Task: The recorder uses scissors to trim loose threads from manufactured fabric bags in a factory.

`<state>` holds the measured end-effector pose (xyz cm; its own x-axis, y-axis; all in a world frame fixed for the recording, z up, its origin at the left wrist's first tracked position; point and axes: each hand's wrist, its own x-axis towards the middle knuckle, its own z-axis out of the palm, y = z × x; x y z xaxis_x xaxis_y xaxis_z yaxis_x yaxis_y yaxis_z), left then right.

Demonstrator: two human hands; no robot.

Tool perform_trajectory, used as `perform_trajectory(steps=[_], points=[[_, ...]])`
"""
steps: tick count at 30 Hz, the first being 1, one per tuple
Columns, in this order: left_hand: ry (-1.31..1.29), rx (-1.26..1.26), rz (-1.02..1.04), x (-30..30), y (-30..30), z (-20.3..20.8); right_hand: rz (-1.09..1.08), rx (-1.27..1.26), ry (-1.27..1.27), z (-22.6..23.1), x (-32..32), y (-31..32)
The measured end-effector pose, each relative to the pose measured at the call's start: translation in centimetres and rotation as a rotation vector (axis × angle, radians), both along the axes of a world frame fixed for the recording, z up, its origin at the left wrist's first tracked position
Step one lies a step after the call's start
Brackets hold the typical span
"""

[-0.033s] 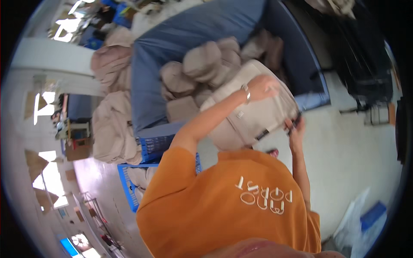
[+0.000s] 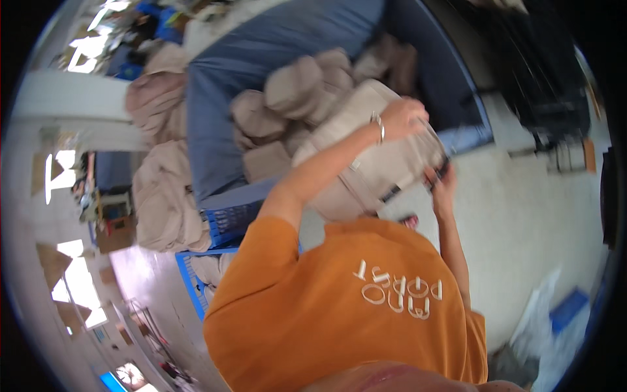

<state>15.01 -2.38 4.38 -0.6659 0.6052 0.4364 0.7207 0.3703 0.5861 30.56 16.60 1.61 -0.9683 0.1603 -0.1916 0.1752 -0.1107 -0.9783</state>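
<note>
A boxy beige bag (image 2: 366, 166) is held tilted in front of my chest, over the near edge of the blue-grey bin. My left hand (image 2: 403, 119), with a bracelet at the wrist, reaches across the bag and has its fingers curled at its far right edge. Lower at the right end, my right hand (image 2: 443, 186) closes on the bag's corner beside a small dark piece. I cannot make out whether that piece is part of the bag. Another dark patch (image 2: 390, 194) shows on the bag's near edge. Its underside is hidden.
The fabric-sided bin (image 2: 212, 130) holds several beige bags (image 2: 294, 88). More beige pieces (image 2: 163, 196) are heaped left of it, above blue crates (image 2: 189, 281). A dark covered rack (image 2: 542, 85) stands far right. Plastic sheeting (image 2: 535, 333) and a blue object (image 2: 569, 310) lie lower right.
My left hand has slid from the bag's upper face toward its far right edge. The right hand stays at the corner. The whole view has shifted slightly.
</note>
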Motion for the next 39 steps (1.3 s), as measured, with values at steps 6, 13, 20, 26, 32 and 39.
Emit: perform_trajectory(steps=[6, 13, 20, 26, 32, 39], points=[[-0.308, -0.628, -0.256, -1.8, 7.1, -1.6, -0.144, -0.081, -0.061, -2.4, 1.4, 0.5], [-0.38, -0.393, -0.286, -1.3, 7.1, -1.7, -0.193, 0.168, -0.172, -4.1, 5.2, 1.4], [-0.515, -0.373, -0.273, -1.5, 7.1, -1.2, -0.13, 0.597, -0.342, -2.5, 7.0, -0.3], [-0.454, -0.442, -0.199, -0.5, 7.4, -1.0, -0.162, 0.754, -0.295, -1.8, 5.5, -1.3], [-0.419, -0.42, -0.162, -0.1, 7.4, -1.6, -0.048, 0.735, -0.381, -1.3, 5.3, -0.5], [-0.451, -0.405, -0.171, -0.3, 7.3, -2.0, -0.061, 0.729, -0.402, -0.9, 6.1, -1.0]])
